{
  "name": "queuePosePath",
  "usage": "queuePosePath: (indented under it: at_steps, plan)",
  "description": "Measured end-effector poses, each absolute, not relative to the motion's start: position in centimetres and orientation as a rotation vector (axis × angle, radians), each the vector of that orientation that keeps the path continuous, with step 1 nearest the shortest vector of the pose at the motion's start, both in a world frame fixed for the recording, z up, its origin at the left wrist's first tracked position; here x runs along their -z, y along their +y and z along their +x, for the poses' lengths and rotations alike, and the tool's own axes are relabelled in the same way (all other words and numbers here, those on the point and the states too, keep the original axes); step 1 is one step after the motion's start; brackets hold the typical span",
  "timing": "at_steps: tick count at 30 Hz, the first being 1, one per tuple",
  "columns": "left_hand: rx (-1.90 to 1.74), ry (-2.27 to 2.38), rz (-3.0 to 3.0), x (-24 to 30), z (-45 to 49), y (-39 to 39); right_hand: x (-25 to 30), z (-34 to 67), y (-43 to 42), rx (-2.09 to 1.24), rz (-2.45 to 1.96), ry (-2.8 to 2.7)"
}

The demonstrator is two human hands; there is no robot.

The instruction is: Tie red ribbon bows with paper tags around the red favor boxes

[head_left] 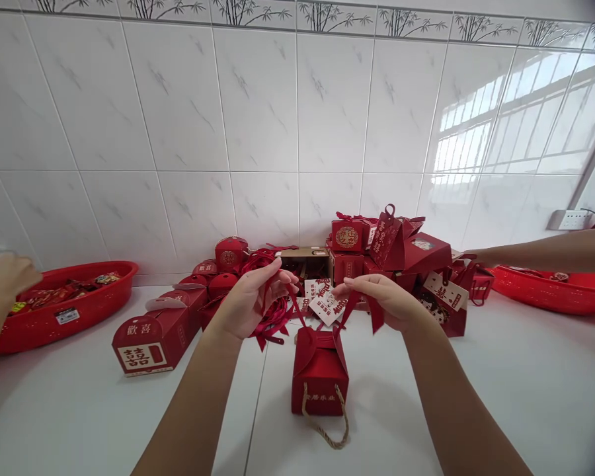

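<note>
A small red gift box (320, 377) with a brown rope handle stands on the white tiled floor in front of me. A red ribbon (297, 314) runs up from its top to both my hands. My left hand (252, 294) pinches one end of the ribbon above and left of the box. My right hand (377, 301) pinches the other end above and right of it. A white tag with red print (327, 307) hangs between my hands.
A heap of red gift boxes (387, 251) and loose ribbons lies against the tiled wall. A longer red box (153, 337) lies at the left. Red trays sit at far left (54, 311) and far right (555, 291). Other people's hands reach in at the left edge (4, 277) and right (525, 254).
</note>
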State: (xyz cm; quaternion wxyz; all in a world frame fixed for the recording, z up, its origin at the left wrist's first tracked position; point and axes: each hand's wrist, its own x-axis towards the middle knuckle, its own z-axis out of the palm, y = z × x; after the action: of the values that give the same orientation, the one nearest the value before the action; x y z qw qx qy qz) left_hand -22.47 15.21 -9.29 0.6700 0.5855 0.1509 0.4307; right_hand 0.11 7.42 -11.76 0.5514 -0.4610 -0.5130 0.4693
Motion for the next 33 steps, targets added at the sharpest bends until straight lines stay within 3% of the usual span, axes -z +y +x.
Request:
queuePosePath:
  at_steps: [8,14,20,33]
  plan:
    - [-1.125,0.176,1.123,8.9,-22.9,15.6,12.1,-0.4,8.3,-1.245,-0.601,-1.000]
    - [-1.161,0.175,1.236,9.1,-22.6,15.5,12.2,-1.8,8.5,-0.844,-0.665,-1.095]
    - [-1.474,0.403,1.556,9.5,-21.7,14.4,12.9,-2.7,8.8,-0.543,-0.770,-1.168]
    - [-1.588,0.391,1.520,9.1,-21.7,12.4,11.9,-3.2,7.3,-0.701,-0.686,-1.126]
